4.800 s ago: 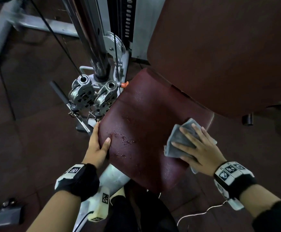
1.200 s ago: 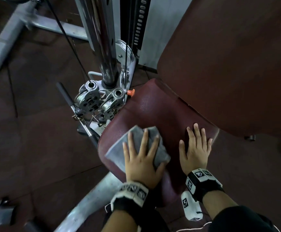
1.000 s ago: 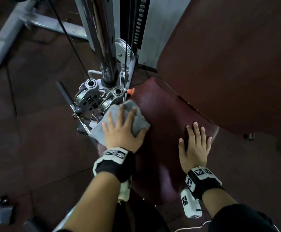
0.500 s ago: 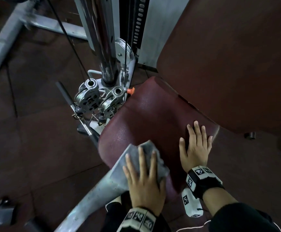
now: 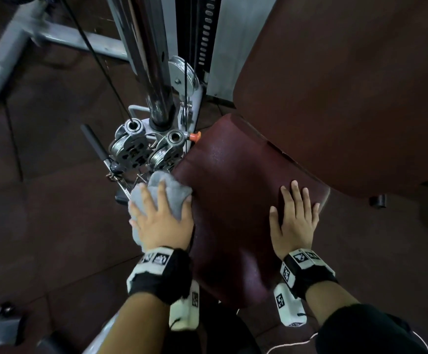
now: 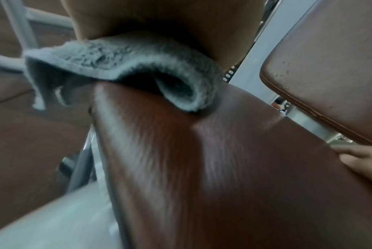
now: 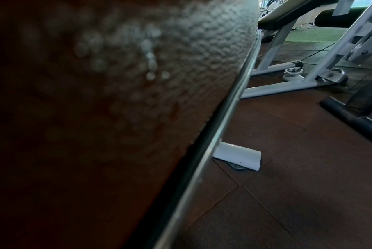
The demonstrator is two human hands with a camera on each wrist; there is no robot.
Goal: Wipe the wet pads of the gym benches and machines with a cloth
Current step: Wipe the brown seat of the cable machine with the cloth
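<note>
Sliding forward again, left hand (image 5: 163, 223) presses cloth (image 5: 165, 191) at seat pad (image 5: 233, 200) left edge.

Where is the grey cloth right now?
In the head view the grey cloth lies under the left hand on the left edge of the dark red seat pad, just below the metal pulleys.

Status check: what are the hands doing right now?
Left hand presses cloth on seat pad's left edge. Right hand flat on pad. Pulleys close by.
</note>
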